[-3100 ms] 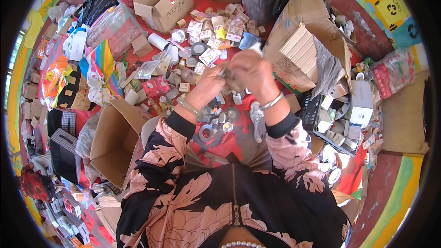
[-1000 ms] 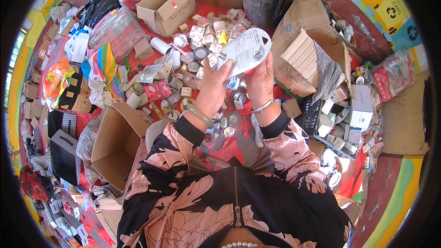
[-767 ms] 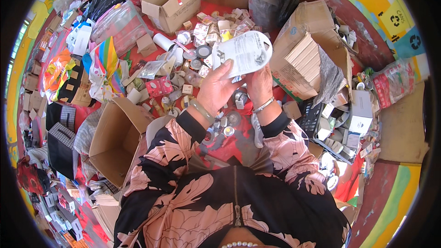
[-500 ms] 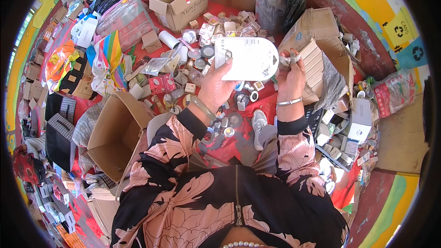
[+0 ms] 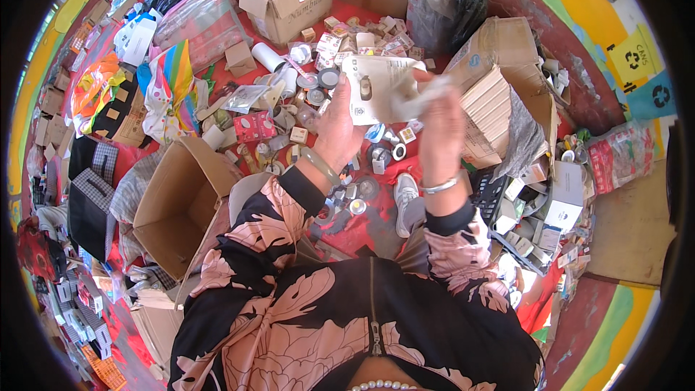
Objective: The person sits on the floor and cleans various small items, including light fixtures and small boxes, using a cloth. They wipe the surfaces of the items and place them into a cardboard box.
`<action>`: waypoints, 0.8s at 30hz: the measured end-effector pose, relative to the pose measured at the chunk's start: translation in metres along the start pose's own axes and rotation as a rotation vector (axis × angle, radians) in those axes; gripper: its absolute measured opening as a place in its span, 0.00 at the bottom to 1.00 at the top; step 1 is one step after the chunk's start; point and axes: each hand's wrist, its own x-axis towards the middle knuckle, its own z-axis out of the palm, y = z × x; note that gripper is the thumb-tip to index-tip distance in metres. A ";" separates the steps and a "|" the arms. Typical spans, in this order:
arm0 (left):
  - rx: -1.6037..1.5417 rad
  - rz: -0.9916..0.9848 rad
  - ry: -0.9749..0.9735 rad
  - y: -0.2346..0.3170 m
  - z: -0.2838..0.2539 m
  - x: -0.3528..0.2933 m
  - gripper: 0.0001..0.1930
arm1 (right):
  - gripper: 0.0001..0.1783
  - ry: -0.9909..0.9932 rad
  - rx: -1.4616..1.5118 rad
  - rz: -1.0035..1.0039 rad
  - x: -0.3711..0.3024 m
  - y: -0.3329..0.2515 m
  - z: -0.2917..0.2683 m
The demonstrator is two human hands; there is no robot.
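My left hand [image 5: 343,129] grips a white printed card [image 5: 366,95] by its left edge, with the thumb along its side. The card has a small dark picture on its face. Over the card's right part, my right hand [image 5: 443,130] is blurred by motion, its fingers closed on a crumpled whitish piece [image 5: 427,98] that looks thin and soft. Whether that piece is cloth, paper or plastic cannot be told. It hides the card's right end. Below the hands lie loose small boxes, lids and round containers [image 5: 316,97] on the red floor covering.
Ahead stands an open cardboard box [image 5: 289,6], with a dark plastic bag [image 5: 452,0] to its right. Another open carton [image 5: 181,206] is near my left elbow. On the right are a torn carton [image 5: 492,51] and a black crate [image 5: 486,192] beside piled packaging. My shoe [image 5: 405,199] is below.
My right hand has moved left and down with the whitish piece, now across the card's right part. The card's rounded right end no longer shows, and a printed picture is visible on its face.
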 end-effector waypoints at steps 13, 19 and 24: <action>-0.075 -0.061 0.111 0.000 0.008 -0.008 0.27 | 0.33 -0.327 -1.184 -0.361 -0.020 0.017 0.042; -0.075 -0.032 0.081 0.006 0.002 -0.005 0.26 | 0.32 -0.296 -1.292 -0.322 0.000 0.005 0.024; -0.125 -0.083 0.012 -0.001 -0.001 -0.002 0.27 | 0.32 -0.304 -1.360 -0.353 -0.003 0.008 0.025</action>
